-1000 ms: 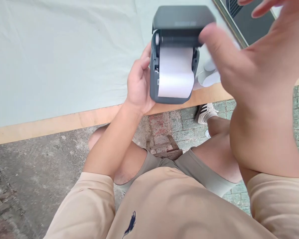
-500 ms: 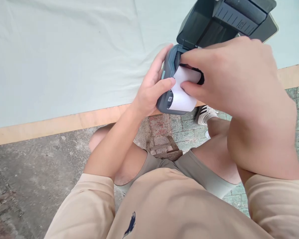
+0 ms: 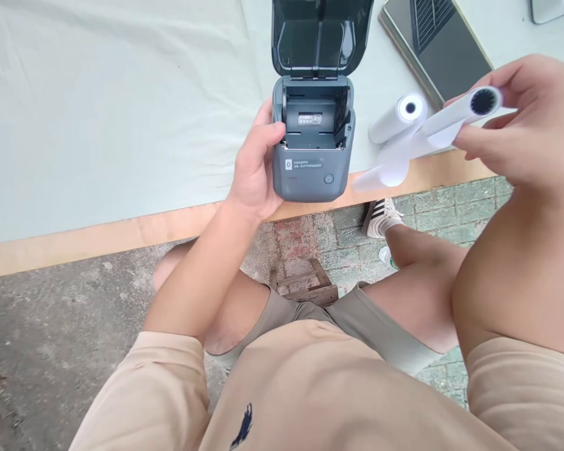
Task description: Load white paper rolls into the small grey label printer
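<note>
My left hand (image 3: 258,160) grips the left side of a small dark blue-grey label printer (image 3: 310,172), its thumb on the rim. The dark see-through lid (image 3: 319,37) is swung up, and no roll sits in the bay, where a small printed label shows. Off to the right, my right hand (image 3: 521,119) holds a white paper roll (image 3: 465,113) with a black toothed core end. A loose strip of paper (image 3: 395,166) curls from it toward the printer. Just left of the held roll lies another white roll (image 3: 390,125), with a small dark-centred core.
A grey laptop (image 3: 451,62) with a dark keyboard lies beyond the rolls on the pale tablecloth (image 3: 122,125). At the top right corner is part of a white object (image 3: 552,9). The table's wooden edge (image 3: 169,222) runs near my knees, above a small wooden stool (image 3: 310,288).
My right hand has drawn the paper roll out of the printer and moved right with it. The printer has turned in my left hand, so its front and bay face me.
</note>
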A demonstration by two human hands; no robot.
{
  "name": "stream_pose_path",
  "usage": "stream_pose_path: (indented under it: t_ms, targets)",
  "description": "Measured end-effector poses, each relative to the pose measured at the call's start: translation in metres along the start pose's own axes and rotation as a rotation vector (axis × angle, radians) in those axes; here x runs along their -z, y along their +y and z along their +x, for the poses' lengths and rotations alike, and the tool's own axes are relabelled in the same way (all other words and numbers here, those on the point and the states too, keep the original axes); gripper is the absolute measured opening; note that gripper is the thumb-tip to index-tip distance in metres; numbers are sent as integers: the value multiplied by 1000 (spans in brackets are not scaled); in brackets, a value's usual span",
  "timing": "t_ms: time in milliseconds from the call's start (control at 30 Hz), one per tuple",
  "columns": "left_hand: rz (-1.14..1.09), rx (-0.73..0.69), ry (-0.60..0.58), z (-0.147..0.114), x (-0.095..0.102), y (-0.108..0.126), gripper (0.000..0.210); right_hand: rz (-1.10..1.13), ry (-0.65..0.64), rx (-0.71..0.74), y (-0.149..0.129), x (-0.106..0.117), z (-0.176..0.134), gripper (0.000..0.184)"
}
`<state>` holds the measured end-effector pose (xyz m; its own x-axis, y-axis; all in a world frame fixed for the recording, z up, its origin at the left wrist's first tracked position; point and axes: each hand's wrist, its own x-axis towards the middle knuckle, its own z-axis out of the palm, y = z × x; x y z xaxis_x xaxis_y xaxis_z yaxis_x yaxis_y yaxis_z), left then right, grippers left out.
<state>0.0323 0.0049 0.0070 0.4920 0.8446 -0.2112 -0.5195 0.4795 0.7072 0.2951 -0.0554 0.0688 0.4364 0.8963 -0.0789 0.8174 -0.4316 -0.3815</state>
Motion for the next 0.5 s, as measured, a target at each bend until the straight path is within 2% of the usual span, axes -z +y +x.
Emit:
stream_pose_path:
  t_ms: [67,133,200,300,367,500]
  targets:
    - [-25,-15,-30,1,0,-1,17,-54,-38,-133,0,-5,4,42]
    - [-31,-12,-46,1,-1,-1,16,-82,-72,-190,3,-4,6,58]
    - [-21,-4,-48,1,-1,0,17,-36,-1,-74,6,1,4,67]
    - [0,-1,-56,1,-3,1,17,87,155,252,-1,8,-3,60]
    - [11,6,-52,1,-4,2,17,67,84,349,-13,7,-6,57]
    - [1,26,-24,0,-3,3,16,-177,-81,352,-37,-2,-1,53]
